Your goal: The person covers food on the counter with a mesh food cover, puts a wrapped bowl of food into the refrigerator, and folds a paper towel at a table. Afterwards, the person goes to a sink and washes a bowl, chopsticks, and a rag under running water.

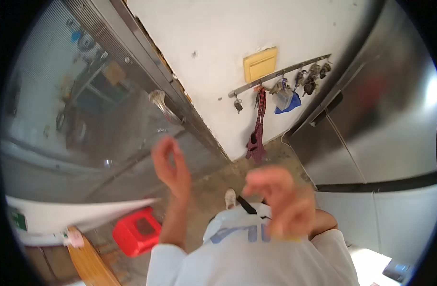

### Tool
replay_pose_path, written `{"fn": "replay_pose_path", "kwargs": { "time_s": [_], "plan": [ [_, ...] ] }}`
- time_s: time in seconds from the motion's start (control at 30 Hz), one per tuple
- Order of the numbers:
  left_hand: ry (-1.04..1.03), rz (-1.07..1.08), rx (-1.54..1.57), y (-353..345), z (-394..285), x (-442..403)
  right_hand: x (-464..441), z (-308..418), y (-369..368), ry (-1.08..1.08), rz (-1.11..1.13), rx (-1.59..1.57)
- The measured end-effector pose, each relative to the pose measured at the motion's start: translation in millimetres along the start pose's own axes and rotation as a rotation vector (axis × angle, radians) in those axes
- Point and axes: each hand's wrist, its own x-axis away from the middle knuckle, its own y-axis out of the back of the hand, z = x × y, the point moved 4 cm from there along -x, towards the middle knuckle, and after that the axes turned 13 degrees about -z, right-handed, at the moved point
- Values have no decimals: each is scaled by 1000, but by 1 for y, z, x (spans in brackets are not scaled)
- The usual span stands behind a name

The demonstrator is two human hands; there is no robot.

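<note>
My left hand is raised in front of the metal door, below its curved handle in the picture and nearest to it. A gap shows between its thumb and bent fingers, with nothing visible in it. Held up before my white shirt, my right hand is smeared by motion. Its fingers look bent, but whether they hold anything is unclear. A bit of yellow shows at its lower edge, too blurred to name.
The shiny metal door fills the left. A hook rail with keys, a blue bag and a checked cloth hangs below a yellowed switch. A refrigerator stands right; a red plastic stool, lower left.
</note>
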Motion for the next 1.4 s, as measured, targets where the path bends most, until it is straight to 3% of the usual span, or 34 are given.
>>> {"fn": "replay_pose_path", "kwargs": {
  "time_s": [0.03,0.1,0.3,0.4,0.53,0.6,0.67,0.73,0.8,0.87,0.9,0.93,1.03,1.17,1.2,1.27,1.37,1.4],
  "plan": [
    [53,-38,36,-15,-12,-13,-3,2,35,-116,-26,275],
    [90,-118,43,-46,-21,-25,-2,-3,101,-350,-218,421],
    [78,-386,-98,-90,-30,-32,6,9,239,-338,-73,889],
    [141,-413,-205,-84,-45,-27,25,-4,296,-533,-110,881],
    [213,-458,-332,-64,-81,6,35,-34,334,-639,-29,813],
    [233,-471,-454,-38,-105,38,35,-60,337,-656,118,927],
    [185,-558,-530,-8,-131,73,37,-89,332,-546,423,1045],
    [33,-670,-702,19,-159,104,37,-119,320,-470,702,1092],
    [21,-998,-731,49,-162,136,36,-152,303,-463,940,1102],
    [-44,-1223,-1015,90,-160,175,35,-182,282,-420,1131,1141],
    [-115,-1208,-1197,107,-169,191,35,-199,269,-398,1218,1163],
    [-65,-1139,-1164,122,-179,199,34,-215,254,-389,1321,1158],
    [-263,-1101,-1457,158,-198,231,38,-268,218,-363,1433,1096],
    [-210,-1224,-1635,212,-224,273,59,-357,164,-181,1631,1166],
    [-135,-1376,-1660,232,-228,292,61,-381,146,-171,1656,1193],
    [-89,-1487,-1848,263,-241,309,80,-455,142,-254,1612,1292],
    [102,-1937,-1875,300,-237,312,108,-561,160,-447,1390,1375],
    [97,-1882,-1807,301,-223,313,99,-575,153,-592,1369,1443]
  ]
}}
